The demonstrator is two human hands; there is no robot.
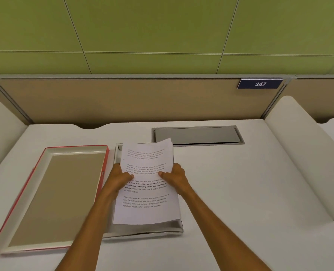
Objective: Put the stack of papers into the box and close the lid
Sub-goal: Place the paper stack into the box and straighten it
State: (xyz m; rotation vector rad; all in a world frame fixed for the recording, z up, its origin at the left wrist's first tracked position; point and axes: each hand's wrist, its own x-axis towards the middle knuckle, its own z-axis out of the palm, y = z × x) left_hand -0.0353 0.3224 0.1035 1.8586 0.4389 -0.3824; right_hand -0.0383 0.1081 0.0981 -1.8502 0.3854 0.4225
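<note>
A stack of printed white papers (147,192) hangs tilted over the open box (142,229), a shallow white tray whose near wall shows below the sheets. My left hand (119,178) grips the stack's left edge, thumb on top. On the opposite edge, my right hand (175,176) holds it the same way. The box's lid (51,194), red outside and beige inside, lies upside down to the left of the box. Most of the box's inside is hidden by the papers.
All of this sits on a white desk (240,192). A grey metal cable hatch (197,135) is set into it behind the box. A beige partition with a plate "247" (259,84) closes the back. White side dividers (299,153) rise left and right.
</note>
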